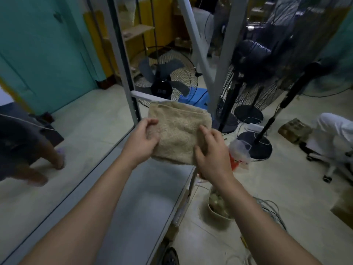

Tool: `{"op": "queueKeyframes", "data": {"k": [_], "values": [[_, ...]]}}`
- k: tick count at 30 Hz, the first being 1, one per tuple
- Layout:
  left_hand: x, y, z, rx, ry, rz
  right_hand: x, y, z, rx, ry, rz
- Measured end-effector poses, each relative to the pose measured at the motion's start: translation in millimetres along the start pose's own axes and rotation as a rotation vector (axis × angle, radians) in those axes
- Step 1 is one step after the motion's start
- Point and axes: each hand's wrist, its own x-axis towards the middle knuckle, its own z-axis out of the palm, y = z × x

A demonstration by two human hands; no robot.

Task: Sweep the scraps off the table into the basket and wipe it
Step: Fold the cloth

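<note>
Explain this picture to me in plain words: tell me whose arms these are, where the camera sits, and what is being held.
There is no machine here. A person wears a wide-angle camera on the head, so you look down along their own two bare arms. The left hand and the right hand together hold a folded beige cloth up in the air, each gripping one side. Below it runs a narrow grey table; I see no scraps on the visible part. On the floor to the right stands a pale basket with crumpled scraps inside. Several standing fans fill the background, and another person's legs show at the far left.
</note>
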Motion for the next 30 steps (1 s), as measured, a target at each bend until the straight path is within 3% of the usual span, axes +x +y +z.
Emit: {"op": "queueKeyframes", "data": {"k": [11, 18, 22, 27, 30], "values": [[146, 14, 8, 0.197, -0.099, 0.075, 136, -9, 39, -0.441, -0.062, 0.041], [189, -10, 37, 0.399, -0.169, 0.171, 160, -3, 56, -0.756, -0.189, 0.053], [206, -22, 49, 0.491, -0.116, 0.175, 174, 1, 62, -0.877, -0.194, 0.009], [217, -28, 56, 0.773, -0.266, 0.202, 189, 1, 58, -1.109, -0.311, -0.075], [219, -39, 56, 0.960, -0.268, 0.288, 194, 4, 56, -1.150, -0.397, -0.145]]}}
